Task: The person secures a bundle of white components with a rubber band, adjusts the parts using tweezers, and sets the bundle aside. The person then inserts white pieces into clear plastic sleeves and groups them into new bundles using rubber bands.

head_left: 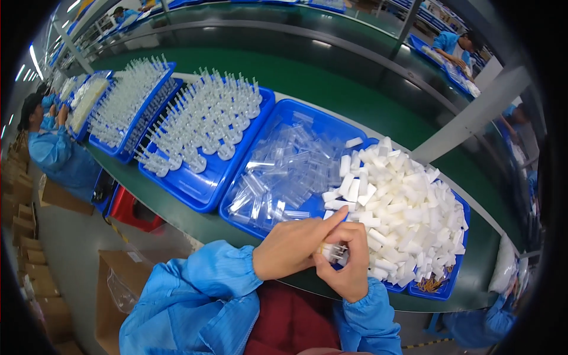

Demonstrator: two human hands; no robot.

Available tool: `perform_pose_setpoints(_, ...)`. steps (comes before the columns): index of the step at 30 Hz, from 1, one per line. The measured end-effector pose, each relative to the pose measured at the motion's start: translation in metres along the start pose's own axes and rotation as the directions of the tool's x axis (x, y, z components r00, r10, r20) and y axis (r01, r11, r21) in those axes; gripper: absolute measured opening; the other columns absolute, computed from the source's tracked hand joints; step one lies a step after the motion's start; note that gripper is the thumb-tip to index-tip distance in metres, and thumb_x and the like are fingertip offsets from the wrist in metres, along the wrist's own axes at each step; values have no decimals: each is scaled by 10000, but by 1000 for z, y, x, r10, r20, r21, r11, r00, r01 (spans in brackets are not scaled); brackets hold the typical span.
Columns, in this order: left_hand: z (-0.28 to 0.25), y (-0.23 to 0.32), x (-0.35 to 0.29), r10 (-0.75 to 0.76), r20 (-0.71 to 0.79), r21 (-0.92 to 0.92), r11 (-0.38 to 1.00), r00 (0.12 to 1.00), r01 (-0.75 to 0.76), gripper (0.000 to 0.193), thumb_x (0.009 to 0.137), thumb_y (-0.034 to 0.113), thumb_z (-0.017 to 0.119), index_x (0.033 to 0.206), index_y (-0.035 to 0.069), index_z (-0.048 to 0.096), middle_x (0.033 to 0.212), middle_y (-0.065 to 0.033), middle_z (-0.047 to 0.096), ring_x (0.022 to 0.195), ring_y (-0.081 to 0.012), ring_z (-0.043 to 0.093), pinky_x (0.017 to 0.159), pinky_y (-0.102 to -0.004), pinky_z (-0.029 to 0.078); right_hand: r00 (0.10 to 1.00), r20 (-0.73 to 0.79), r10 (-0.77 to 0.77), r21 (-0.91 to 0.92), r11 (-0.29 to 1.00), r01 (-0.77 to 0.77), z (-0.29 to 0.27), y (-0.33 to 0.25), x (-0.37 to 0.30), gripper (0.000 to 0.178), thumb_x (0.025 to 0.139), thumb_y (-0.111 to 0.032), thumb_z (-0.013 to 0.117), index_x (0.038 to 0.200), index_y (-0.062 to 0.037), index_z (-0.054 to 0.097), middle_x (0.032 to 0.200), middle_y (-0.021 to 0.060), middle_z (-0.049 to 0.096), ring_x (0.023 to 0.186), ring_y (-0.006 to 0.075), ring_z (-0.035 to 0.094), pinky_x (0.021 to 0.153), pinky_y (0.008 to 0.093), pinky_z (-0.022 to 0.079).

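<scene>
In front of my body, my left hand [291, 244] and my right hand [350, 273] meet at the table's near edge. Fingers of both are closed around a small part [337, 253] with clear, thin prongs and a whitish body. Much of it is hidden by my fingers, so its exact kind cannot be told. Just beyond my hands lies a blue tray of clear plastic tubes [296, 160]. A big heap of white foam-like blocks [408, 213] rises beside my right hand.
Further left, a blue tray [198, 186] carries rows of upright clear stemmed parts [207, 118], with more stacked trays [133, 103] past it. Small brownish pieces [432, 284] lie at the right. A metal post [473, 115] slants up; a co-worker [56, 142] sits far left.
</scene>
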State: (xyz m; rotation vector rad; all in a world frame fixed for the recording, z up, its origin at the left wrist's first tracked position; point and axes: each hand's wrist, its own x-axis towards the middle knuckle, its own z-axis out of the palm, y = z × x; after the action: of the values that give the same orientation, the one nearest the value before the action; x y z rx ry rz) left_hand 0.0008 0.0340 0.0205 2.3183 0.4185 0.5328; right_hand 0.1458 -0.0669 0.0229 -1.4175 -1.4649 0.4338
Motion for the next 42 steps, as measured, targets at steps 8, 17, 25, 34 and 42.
perform_pose_setpoints(8, 8, -12, -7, -310, -34, -792, 588, 950, 163, 810, 754, 52, 847, 1436, 14, 412, 1366, -115, 514, 1254, -216, 528, 1038, -375, 448, 982, -133, -132, -275, 957, 91, -11, 1, 12, 528, 680, 2, 843, 1141, -77, 598, 1113, 100, 564, 954, 237, 592, 730, 300, 499)
perform_pose_setpoints(17, -6, -30, -11, -27, 0, -707, 707, 1000, 19, 854, 634, 171, 950, 1357, 38, 516, 1323, -115, 493, 1185, -234, 547, 1037, -376, 451, 942, 310, 127, 250, 945, -210, -44, 14, 3, 753, 723, -254, 876, 1361, -21, 552, 1320, 160, 579, 1164, 309, 582, 969, 368, 466)
perform_pose_setpoints(25, -10, -30, -21, 82, -22, -575, 815, 996, -80, 836, 616, 201, 952, 1320, 37, 531, 1266, -134, 545, 1220, -261, 523, 1058, -392, 413, 959, 261, -113, -9, 993, 119, -36, 4, -9, 791, 710, -255, 868, 1376, 12, 533, 1332, 188, 583, 1133, 338, 599, 948, 385, 485)
perform_pose_setpoints(34, 13, -30, -27, -83, -68, -800, 599, 994, -5, 842, 663, 138, 898, 1360, 17, 441, 1351, -141, 445, 1267, -268, 477, 1095, -408, 374, 961, 276, 17, 195, 978, -73, -35, 17, -9, 744, 764, -170, 828, 1412, -4, 503, 1411, 160, 542, 1241, 332, 539, 1048, 405, 422)
perform_pose_setpoints(42, 3, -21, -19, 14, -317, -319, 940, 948, -121, 793, 634, 154, 924, 1286, 36, 487, 1263, -153, 511, 1191, -285, 515, 1010, -388, 429, 954, 287, 90, 300, 937, -178, -44, 16, -4, 714, 788, -68, 757, 1441, -23, 471, 1483, 175, 453, 1329, 344, 479, 1135, 411, 345)
